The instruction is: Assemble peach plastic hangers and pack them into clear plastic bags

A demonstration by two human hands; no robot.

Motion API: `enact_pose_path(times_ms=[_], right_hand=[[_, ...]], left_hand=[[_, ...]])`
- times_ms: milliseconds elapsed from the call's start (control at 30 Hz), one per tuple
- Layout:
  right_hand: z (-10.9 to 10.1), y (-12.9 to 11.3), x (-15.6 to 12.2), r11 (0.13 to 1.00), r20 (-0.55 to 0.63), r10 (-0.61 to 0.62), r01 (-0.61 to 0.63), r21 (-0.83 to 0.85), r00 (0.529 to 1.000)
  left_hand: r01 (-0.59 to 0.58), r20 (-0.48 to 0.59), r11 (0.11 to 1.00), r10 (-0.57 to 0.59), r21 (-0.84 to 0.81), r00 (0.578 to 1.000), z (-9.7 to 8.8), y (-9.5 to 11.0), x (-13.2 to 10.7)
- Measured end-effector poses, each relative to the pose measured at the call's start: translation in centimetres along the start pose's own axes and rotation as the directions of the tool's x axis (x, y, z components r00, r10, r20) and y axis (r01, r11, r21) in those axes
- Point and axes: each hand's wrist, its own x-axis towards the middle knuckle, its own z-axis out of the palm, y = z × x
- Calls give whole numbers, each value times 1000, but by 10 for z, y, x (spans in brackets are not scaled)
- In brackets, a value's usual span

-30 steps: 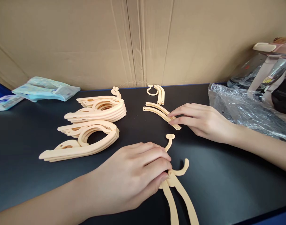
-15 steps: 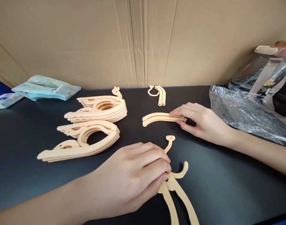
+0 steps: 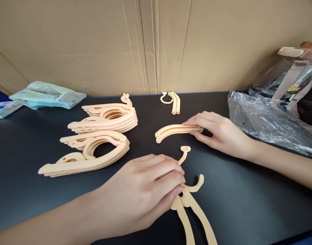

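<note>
My left hand (image 3: 148,187) lies curled over the joint of a beige plastic hanger assembly (image 3: 190,207) near the front of the black table (image 3: 23,143), fingers pressed down on it. Its hook end (image 3: 184,152) sticks out beyond my fingers and two arms run toward the front edge. My right hand (image 3: 217,132) pinches the right end of a pair of curved beige hanger arms (image 3: 171,131) lying flat mid-table.
Two stacks of finished beige hangers (image 3: 99,136) sit at the left. A small hook and arm pieces (image 3: 172,100) lie by the cardboard wall (image 3: 156,44). Blue packets (image 3: 47,96) lie far left. Crinkled clear plastic (image 3: 265,119) and a pink-trimmed machine (image 3: 296,75) fill the right.
My right hand has swung the curved arm pieces from a diagonal lie to nearly level and gripped their right end. My left hand has stayed on the hanger joint.
</note>
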Motion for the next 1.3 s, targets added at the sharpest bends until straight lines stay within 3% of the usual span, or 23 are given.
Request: enact_pose_path(times_ms=[267, 1067, 1300], right_hand=[[0, -6, -1, 998, -34, 65, -65, 7, 997], [0, -10, 0, 983, -35, -107, 100, -156, 994], [-2, -9, 0, 967, -18, -174, 168, -194, 985]], left_hand=[[14, -29, 999, -13, 33, 1000, 0, 1, -1], [17, -10, 999, -17, 33, 1000, 0, 1, -2], [65, -74, 993, -58, 96, 996, 2, 1, -5]])
